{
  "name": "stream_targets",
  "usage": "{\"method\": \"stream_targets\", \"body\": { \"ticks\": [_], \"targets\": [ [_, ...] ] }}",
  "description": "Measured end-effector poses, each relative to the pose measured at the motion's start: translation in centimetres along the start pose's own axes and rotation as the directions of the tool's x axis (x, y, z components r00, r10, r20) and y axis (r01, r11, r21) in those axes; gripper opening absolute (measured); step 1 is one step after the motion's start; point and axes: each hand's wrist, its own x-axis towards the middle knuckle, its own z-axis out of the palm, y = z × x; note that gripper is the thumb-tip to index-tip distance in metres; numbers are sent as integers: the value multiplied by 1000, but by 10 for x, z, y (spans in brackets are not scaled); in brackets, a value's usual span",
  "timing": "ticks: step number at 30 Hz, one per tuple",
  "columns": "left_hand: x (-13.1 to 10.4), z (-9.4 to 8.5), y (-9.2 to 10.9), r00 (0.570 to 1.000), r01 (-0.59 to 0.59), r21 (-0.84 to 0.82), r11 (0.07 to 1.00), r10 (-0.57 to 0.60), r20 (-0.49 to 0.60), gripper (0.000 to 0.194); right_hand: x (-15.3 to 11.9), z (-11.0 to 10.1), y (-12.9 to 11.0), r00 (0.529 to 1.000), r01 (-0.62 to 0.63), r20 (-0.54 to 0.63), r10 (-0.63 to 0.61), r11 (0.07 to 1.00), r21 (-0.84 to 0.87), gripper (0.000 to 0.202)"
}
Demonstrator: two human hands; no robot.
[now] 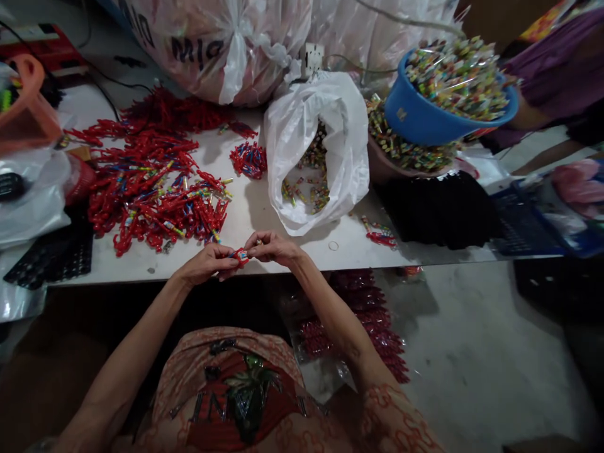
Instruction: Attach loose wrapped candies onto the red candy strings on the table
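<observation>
Red plastic toy piece with a small printed paper roll (241,255) sits pinched between both hands at the near edge of the white tabletop (245,214). Left hand (207,264) is closed around the piece's left end, fingers curled, thumb on top; right hand (274,247) is closed on the right end with fingertips only. Long axis of the piece runs roughly left to right, bridging the two hands; both are in contact, neither nearer than the other. Beyond the hands and to the left: a loose heap of matching red plastic pieces (151,189). Straight ahead: an open white plastic bag holding small multicoloured rolls (316,151). Further right: a blue plastic basin heaped with the same rolls (448,94), tilted, with another person's purple sleeve (557,69) just behind it. Black fabric (438,207) lies right of the bag.
</observation>
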Motion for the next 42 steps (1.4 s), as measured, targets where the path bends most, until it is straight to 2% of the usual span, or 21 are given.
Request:
{"method": "stream_targets", "body": {
  "ticks": [3, 5, 10, 15, 17, 22, 26, 27, 28, 29, 30, 32, 33, 34, 35, 37, 38, 39, 40, 42],
  "targets": [
    [-2, 2, 0, 998, -2, 6, 1000, 2, 60, 37, -1, 1, -2, 996, -24, 88, 24, 1000, 2, 31],
    [-3, 5, -2, 998, -23, -13, 1000, 24, 55, 38, -1, 1, -6, 992, -33, 124, 34, 999, -10, 31],
    [-1, 9, -4, 999, -51, -16, 999, 51, 14, 38, -1, -2, -8, 991, -36, 125, 37, 999, -9, 34],
    [1, 7, -9, 994, -13, -4, 1000, 13, 108, 39, 0, -2, -1, 980, -83, 182, 83, 997, -8, 41],
    [1, 6, -11, 994, 4, 15, 1000, -5, 111, 40, -1, -1, -1, 984, -77, 156, 85, 996, -54, 42],
    [2, 5, -12, 995, 40, 203, 978, -21, -95, 37, 0, 4, -6, 1000, -16, -29, 6, 937, -349, 39],
    [-3, -11, -1, 984, 47, 360, 932, 18, -175, 42, 10, 3, -6, 997, -24, -74, -3, 936, -350, 39],
    [-6, -19, 5, 969, 43, 424, 905, 67, -240, 44, 13, 1, -5, 994, -14, -107, -25, 938, -347, 40],
    [-10, -28, 13, 934, 43, 500, 865, 143, -327, 44, 16, -1, -3, 986, -4, -158, -59, 928, -374, 40],
    [-13, -38, 23, 872, 56, 587, 807, 247, -423, 43, 19, -4, -1, 970, -4, -218, -103, 898, -441, 39],
    [-14, -49, 33, 783, 91, 678, 730, 368, -501, 42, 22, -8, 2, 949, -16, -274, -158, 840, -542, 37],
    [-6, -67, 55, 592, 215, 818, 534, 595, -544, 41, 27, -14, 8, 900, -84, -334, -282, 638, -765, 36],
    [5, -74, 66, 537, 276, 857, 434, 670, -513, 41, 28, -16, 11, 883, -130, -335, -329, 515, -847, 39],
    [20, -79, 75, 529, 317, 884, 343, 710, -465, 41, 30, -17, 14, 876, -179, -330, -350, 399, -899, 42],
    [39, -82, 83, 564, 331, 906, 263, 715, -413, 39, 31, -18, 16, 875, -229, -330, -353, 298, -926, 44],
    [87, -84, 96, 699, 289, 949, 130, 648, -302, 35, 33, -19, 20, 874, -338, -367, -319, 145, -930, 40],
    [113, -84, 101, 759, 262, 962, 77, 599, -255, 35, 33, -19, 20, 868, -387, -396, -298, 93, -917, 37],
    [137, -83, 105, 799, 245, 968, 45, 556, -228, 36, 32, -19, 21, 861, -426, -425, -280, 61, -903, 34],
    [159, -81, 108, 827, 244, 969, 37, 514, -228, 35, 31, -19, 21, 853, -454, -449, -265, 45, -890, 33],
    [189, -77, 112, 834, 297, 948, 112, 454, -315, 31, 27, -19, 20, 845, -484, -481, -234, 48, -874, 32]
  ]
}}
